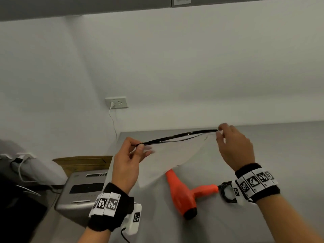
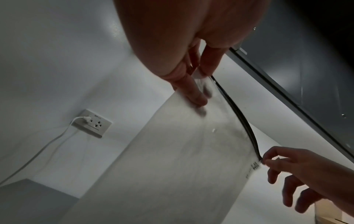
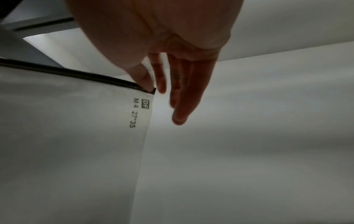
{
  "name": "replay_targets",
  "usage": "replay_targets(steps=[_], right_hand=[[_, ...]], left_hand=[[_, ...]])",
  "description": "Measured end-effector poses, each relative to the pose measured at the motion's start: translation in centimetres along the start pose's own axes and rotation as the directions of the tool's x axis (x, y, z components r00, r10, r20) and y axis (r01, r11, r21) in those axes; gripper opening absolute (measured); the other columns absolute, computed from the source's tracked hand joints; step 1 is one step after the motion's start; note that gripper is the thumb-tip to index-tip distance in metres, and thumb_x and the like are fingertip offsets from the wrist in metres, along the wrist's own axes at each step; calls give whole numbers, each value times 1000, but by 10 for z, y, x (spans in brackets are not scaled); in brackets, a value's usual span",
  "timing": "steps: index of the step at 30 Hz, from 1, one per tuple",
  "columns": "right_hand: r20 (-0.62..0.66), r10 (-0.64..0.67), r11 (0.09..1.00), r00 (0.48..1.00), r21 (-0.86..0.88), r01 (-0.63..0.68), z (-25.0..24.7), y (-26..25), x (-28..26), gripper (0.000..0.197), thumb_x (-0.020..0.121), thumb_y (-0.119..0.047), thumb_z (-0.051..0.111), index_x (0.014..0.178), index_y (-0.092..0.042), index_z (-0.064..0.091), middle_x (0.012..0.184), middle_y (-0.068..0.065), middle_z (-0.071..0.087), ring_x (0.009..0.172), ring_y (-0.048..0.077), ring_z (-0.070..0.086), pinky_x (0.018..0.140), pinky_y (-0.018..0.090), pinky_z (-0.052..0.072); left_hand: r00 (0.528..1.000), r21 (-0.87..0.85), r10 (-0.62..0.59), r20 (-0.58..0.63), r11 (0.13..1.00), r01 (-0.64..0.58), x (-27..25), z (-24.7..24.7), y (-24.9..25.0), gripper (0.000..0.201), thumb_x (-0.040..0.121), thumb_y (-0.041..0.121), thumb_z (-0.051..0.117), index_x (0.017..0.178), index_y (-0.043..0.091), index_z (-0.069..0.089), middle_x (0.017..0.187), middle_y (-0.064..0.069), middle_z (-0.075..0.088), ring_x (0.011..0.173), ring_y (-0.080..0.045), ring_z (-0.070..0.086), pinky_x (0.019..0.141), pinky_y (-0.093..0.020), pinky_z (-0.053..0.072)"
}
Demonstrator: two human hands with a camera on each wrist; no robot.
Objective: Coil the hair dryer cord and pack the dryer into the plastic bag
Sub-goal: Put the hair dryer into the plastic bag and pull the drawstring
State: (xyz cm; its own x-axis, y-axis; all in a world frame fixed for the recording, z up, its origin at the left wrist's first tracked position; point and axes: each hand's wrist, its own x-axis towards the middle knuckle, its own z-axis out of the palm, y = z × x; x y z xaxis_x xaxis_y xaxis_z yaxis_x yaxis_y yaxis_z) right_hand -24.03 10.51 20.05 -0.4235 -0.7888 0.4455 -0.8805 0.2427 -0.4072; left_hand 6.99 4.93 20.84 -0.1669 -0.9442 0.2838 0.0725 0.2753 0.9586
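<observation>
A frosted plastic bag (image 1: 168,158) with a black zip strip (image 1: 180,136) hangs above the grey table, held by both hands. My left hand (image 1: 138,146) pinches the strip's left end; my right hand (image 1: 220,131) pinches its right end. Printed letters mark the bag's right edge (image 3: 138,109). The orange hair dryer (image 1: 182,190) lies on the table below the bag, nozzle toward me, handle pointing right. Its black cord (image 1: 227,192) sits bunched by the handle, partly hidden behind my right wrist. In the left wrist view, the bag (image 2: 182,159) and zip strip (image 2: 237,112) run between both hands.
The grey table (image 1: 280,146) stands against a white wall. A wall socket (image 1: 116,102) holds a white plug and cable. A silver appliance (image 1: 84,188) and a cardboard box (image 1: 82,162) stand left of the table. A grey cabinet runs overhead.
</observation>
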Motion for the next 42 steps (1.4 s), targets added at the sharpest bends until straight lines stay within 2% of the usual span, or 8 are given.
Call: replay_targets(steps=[4, 6, 9, 13, 16, 26, 33, 42], right_hand=[[260, 309, 748, 915, 527, -403, -6, -26, -23, 45, 101, -50, 47, 91, -7, 58, 74, 12, 68, 61, 34, 68, 54, 42, 55], [559, 228, 394, 797, 696, -600, 3, -45, -43, 53, 101, -49, 49, 90, 1, 61, 75, 16, 68, 57, 36, 66, 47, 39, 56], [657, 174, 264, 734, 687, -677, 31, -54, -63, 37, 105, -29, 50, 89, 2, 61, 74, 20, 63, 56, 34, 62, 51, 43, 53], [674, 76, 469, 735, 626, -623, 54, -46, -75, 26, 105, -19, 48, 98, -5, 69, 83, 22, 69, 60, 36, 68, 52, 42, 57], [691, -90, 596, 717, 614, -517, 56, -46, -80, 26, 105, -22, 49, 105, -9, 71, 91, 17, 76, 72, 38, 73, 53, 38, 59], [590, 59, 851, 805, 392, -349, 77, 19, -73, 24, 99, -21, 57, 75, -17, 61, 69, 0, 66, 67, 28, 68, 66, 44, 56], [687, 241, 942, 686, -334, 3, 131, 105, -119, 65, 91, -44, 59, 150, -40, 31, 156, 4, 31, 145, 31, 29, 110, 58, 35], [702, -26, 954, 711, -195, 228, 154, 117, -164, 62, 61, -24, 81, 112, -29, 46, 95, -5, 67, 85, 20, 70, 54, 43, 55]], left_hand=[[998, -12, 42, 36, 999, -41, -26, 5, -3, 9, 101, 10, 55, 96, 14, 61, 106, -10, 74, 103, -30, 74, 94, -39, 56], [992, 52, 49, 112, 997, -55, -45, 8, -14, 8, 98, 17, 58, 92, 21, 62, 109, -8, 74, 106, -28, 71, 94, -43, 55], [954, 175, -60, 294, 985, 8, -75, 12, -32, 8, 94, 24, 61, 86, 24, 61, 111, -2, 73, 113, -21, 68, 96, -43, 54], [841, 501, -315, 441, 863, 60, -82, 14, -36, 20, 92, 48, 61, 87, 29, 60, 105, 16, 71, 99, -4, 66, 86, -37, 58], [881, 718, -324, 345, 695, -26, -59, 20, -43, 39, 81, 73, 53, 85, 34, 55, 88, 17, 68, 75, -3, 65, 69, -28, 56], [956, 637, -279, 96, 755, 156, -8, 4, -59, 16, 96, 22, 62, 81, 17, 60, 74, -6, 71, 59, -15, 67, 50, -16, 50], [933, 675, -310, 182, 729, 111, 0, 11, -81, 17, 96, 23, 62, 81, 16, 59, 71, -2, 69, 59, -18, 68, 51, -16, 50], [930, 721, -346, 125, 675, 154, 12, 11, -111, 18, 96, 27, 59, 81, 19, 59, 78, -3, 70, 56, -16, 70, 59, -28, 60]])
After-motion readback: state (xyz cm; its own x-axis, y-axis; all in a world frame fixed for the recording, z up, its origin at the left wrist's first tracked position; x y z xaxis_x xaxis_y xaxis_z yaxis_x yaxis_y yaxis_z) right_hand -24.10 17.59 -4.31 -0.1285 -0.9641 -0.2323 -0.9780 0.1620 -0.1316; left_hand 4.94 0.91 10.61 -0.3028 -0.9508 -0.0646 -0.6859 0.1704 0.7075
